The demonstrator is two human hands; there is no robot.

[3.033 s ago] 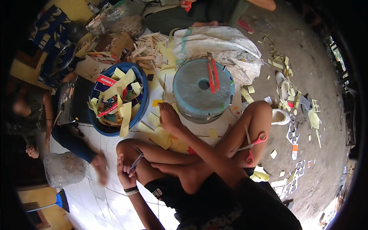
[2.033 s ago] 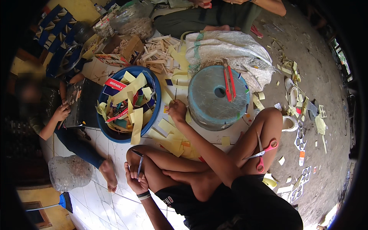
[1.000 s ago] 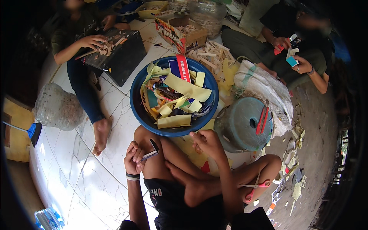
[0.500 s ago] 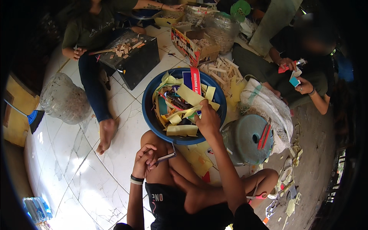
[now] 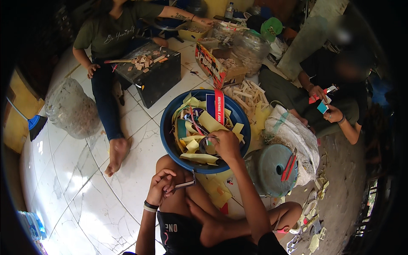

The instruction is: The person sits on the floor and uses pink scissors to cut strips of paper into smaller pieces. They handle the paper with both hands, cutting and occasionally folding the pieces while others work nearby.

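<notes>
My left hand (image 5: 161,187), banded at the wrist, is closed above my knee on a small pale strip with dark edging (image 5: 184,184). One end of it has a thin dark piece standing across. Over the near right part of a blue basin (image 5: 166,149), my right hand (image 5: 226,145) has its fingers pinched together. A greyish rounded thing (image 5: 207,146) shows at these fingertips, too unclear to name. Yellow paper pieces (image 5: 211,122), a red printed strip (image 5: 219,106) and dark and pink slender items fill the basin.
Right of the basin stands a bluish round container (image 5: 272,172) with red-handled scissors (image 5: 290,166) on top, beside a white sack (image 5: 293,136). Wood sticks (image 5: 246,94) lie behind. Two people sit across from me, one by a black box (image 5: 159,78). A stuffed plastic bag (image 5: 72,108) is at left.
My right hand has closed at the basin's contents, and a greyish rounded thing now shows at its fingertips. The left hand keeps its strip. The whole view has shifted slightly.
</notes>
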